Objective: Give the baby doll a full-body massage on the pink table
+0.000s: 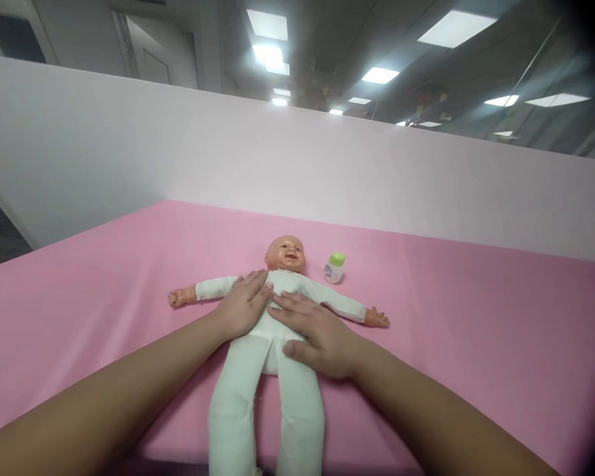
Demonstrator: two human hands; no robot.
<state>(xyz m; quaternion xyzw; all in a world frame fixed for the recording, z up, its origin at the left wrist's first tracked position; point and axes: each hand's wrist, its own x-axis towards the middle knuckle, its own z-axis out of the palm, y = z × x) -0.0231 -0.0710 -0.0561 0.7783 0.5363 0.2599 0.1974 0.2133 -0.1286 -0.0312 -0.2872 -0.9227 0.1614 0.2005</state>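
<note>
A baby doll (272, 357) with a white cloth body and a hard plastic head lies face up, arms spread, legs toward me. My left hand (245, 304) rests flat on its chest and shoulder at the left, fingers stretched out. On the right side of the chest and belly lies my right hand (320, 330), its fingers extended and the thumb apart, pointing toward the hip. Neither hand grips anything. Beside the doll's head, to the right, is a small clear bottle (334, 270) with a green cap, slightly tilted in the view and touched by neither hand.
The doll lies on a pink padded surface (451, 330). A white low wall (297, 158) runs along its far side. Beyond are a doorway (158, 49) at the left and a dark glossy area with bright ceiling lights (456, 30).
</note>
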